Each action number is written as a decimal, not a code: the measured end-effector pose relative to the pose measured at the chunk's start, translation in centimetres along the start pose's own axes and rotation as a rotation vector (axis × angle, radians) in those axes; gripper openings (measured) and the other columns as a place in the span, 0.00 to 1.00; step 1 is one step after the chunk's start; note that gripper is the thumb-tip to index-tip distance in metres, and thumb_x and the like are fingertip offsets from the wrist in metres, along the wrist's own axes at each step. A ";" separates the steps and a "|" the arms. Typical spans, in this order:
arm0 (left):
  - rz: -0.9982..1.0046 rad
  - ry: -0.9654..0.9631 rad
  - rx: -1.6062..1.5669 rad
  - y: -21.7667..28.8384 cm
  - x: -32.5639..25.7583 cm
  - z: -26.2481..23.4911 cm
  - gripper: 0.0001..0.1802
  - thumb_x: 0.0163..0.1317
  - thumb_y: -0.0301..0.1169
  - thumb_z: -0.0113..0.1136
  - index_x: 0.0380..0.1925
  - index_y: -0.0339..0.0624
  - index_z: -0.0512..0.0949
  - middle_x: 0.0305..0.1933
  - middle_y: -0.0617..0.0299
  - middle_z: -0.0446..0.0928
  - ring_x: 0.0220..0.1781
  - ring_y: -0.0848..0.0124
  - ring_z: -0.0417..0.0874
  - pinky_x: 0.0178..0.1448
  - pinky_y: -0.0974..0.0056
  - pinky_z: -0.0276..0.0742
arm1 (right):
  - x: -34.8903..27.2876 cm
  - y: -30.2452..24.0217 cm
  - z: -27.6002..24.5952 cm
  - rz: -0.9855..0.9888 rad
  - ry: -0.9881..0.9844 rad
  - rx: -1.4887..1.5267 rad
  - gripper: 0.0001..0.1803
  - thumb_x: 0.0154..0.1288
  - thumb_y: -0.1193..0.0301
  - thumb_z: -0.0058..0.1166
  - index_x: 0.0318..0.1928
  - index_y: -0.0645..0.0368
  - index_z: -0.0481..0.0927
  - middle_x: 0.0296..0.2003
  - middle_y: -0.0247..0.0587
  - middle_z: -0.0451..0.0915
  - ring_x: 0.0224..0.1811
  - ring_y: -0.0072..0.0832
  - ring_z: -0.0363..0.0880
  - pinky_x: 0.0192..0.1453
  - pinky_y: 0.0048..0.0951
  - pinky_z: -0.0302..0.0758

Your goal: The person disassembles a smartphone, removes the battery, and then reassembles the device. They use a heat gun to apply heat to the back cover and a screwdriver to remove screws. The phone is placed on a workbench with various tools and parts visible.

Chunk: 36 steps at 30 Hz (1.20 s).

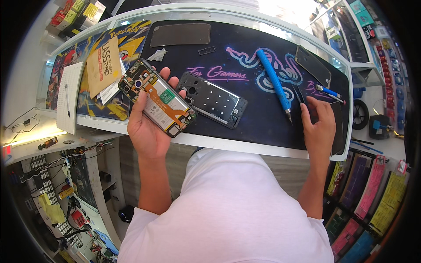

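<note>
My left hand [151, 136] holds an opened smartphone [162, 103], tilted, its inside facing up. A silver battery, an orange flex cable, a green label and camera parts show in it. Under its right side lies a dark phone mid-frame [212, 100] with white dots on the mat, close to my left fingertips. My right hand [319, 122] is at the mat's right side, thumb and forefinger drawn together at the lower end of thin dark tweezers [299, 94]. Left of them lies a blue pen-shaped screwdriver [274, 79], tip toward me.
On the dark printed mat [175, 57] lie a flat dark panel [180, 35], a phone back cover [313, 65], a small black grid piece [207, 51] and a blue knife-like tool [329, 91]. At left are a brown envelope [103, 65] and a notepad [70, 87] with a pen.
</note>
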<state>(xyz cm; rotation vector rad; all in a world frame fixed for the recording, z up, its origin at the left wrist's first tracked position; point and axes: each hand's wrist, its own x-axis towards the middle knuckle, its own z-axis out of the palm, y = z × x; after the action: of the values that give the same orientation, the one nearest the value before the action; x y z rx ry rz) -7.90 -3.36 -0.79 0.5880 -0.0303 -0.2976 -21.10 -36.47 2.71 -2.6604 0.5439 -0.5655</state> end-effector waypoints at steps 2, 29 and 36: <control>0.008 0.000 0.028 0.1 0.0 0.2 0.29 0.85 0.40 0.43 0.79 0.38 0.62 0.78 0.42 0.69 0.77 0.53 0.75 0.78 0.41 0.77 | 1.2 -1.4 0.8 -0.105 0.005 0.158 0.09 0.69 0.72 0.69 0.47 0.62 0.90 0.39 0.41 0.86 0.43 0.36 0.86 0.49 0.36 0.82; -0.086 -0.068 -0.114 0.8 -3.4 -1.2 0.30 0.85 0.39 0.42 0.80 0.35 0.59 0.79 0.38 0.68 0.77 0.50 0.76 0.78 0.39 0.77 | 7.1 -7.0 6.9 -0.178 -0.457 0.465 0.05 0.72 0.71 0.64 0.43 0.60 0.86 0.39 0.35 0.87 0.37 0.21 0.85 0.41 0.27 0.80; -0.139 -0.083 -0.093 -0.6 -2.6 0.1 0.30 0.84 0.39 0.45 0.79 0.35 0.61 0.77 0.37 0.70 0.76 0.50 0.77 0.76 0.40 0.79 | 5.8 -4.2 4.8 0.229 -0.448 0.962 0.06 0.74 0.71 0.66 0.44 0.59 0.83 0.39 0.33 0.85 0.36 0.15 0.78 0.41 0.20 0.73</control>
<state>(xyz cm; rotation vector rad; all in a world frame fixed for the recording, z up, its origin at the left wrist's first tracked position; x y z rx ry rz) -10.60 -3.17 -0.86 0.4857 -0.0551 -0.4564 -12.77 -34.11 2.15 -1.6928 0.3111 -0.0885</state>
